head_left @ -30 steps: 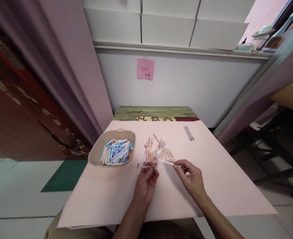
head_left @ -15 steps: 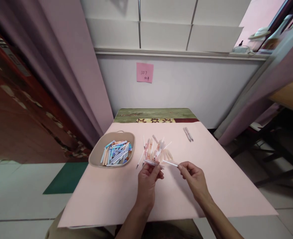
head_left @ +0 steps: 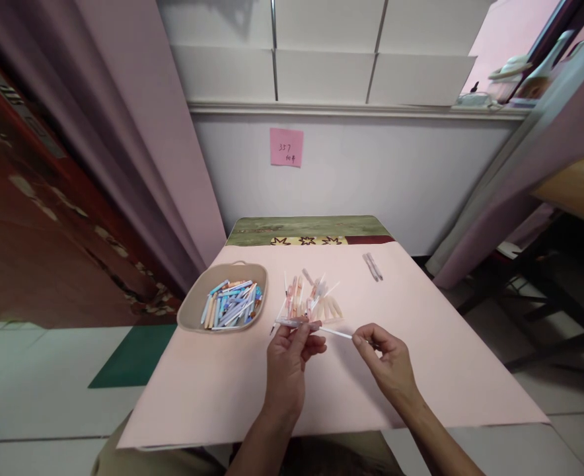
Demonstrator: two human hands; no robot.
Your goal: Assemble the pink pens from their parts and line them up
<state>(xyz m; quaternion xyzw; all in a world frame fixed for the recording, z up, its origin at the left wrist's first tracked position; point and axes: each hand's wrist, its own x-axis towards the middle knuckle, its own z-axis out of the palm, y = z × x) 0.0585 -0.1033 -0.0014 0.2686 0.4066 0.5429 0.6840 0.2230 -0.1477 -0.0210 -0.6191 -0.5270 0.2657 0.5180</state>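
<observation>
My left hand is closed on a pale, clear pen barrel, held sideways above the table. Between the thumb and fingers of my right hand is a thin white pen refill. The refill's far end meets the right end of the barrel; whether it is inside cannot be made out. Just beyond my left hand lies a loose heap of pinkish pen parts, with several white refills among them. Cream-coloured pen parts lie at the heap's right side.
A beige basket holding many blue, white and orange pen parts stands on the left of the pink-covered table. Two pens lie at the back right. A pink note is stuck to the wall.
The refill in my right hand has come up against the end of the barrel, where a gap showed before. My left hand has shifted slightly left with the barrel.
</observation>
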